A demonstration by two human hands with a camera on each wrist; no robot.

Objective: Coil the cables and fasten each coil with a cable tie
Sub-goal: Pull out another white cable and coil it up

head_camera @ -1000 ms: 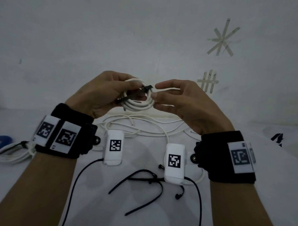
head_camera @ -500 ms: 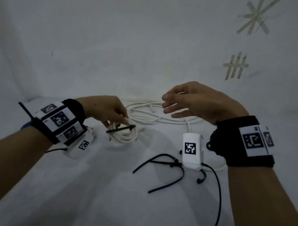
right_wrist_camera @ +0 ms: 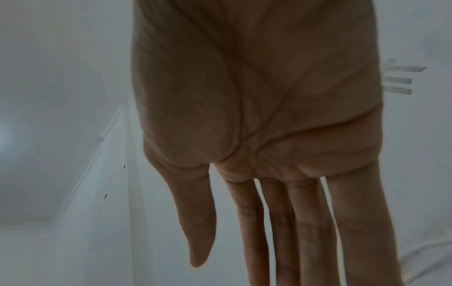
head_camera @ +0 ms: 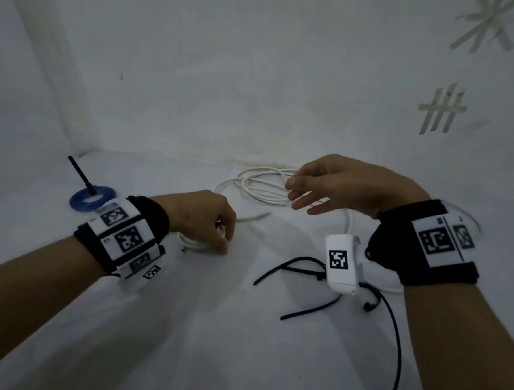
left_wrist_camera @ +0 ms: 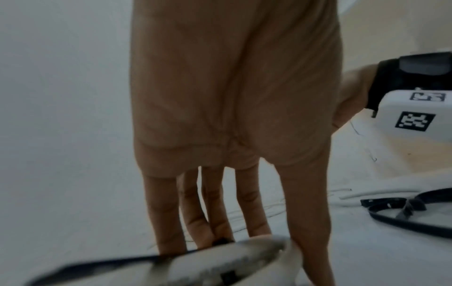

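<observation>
The tied white coil (head_camera: 193, 241) is gripped under the left hand (head_camera: 203, 219), left of centre. The right hand (head_camera: 338, 186) is held empty, fingers relaxed, above the loose white cable (head_camera: 259, 189).

bare cloth (head_camera: 184, 339) in front, loose white cable (head_camera: 259, 192) by the wall, black ties (head_camera: 299, 273) at right, blue coil (head_camera: 92, 198) at left

White cable (head_camera: 267, 192); black ties (head_camera: 302, 285); blue coil (head_camera: 92, 198).

A white sheet (head_camera: 184, 339) is spread flat, strewn with loose white cable (head_camera: 259, 189), black cable ties (head_camera: 303, 310) (several) and a blue coil (head_camera: 92, 198).
</observation>
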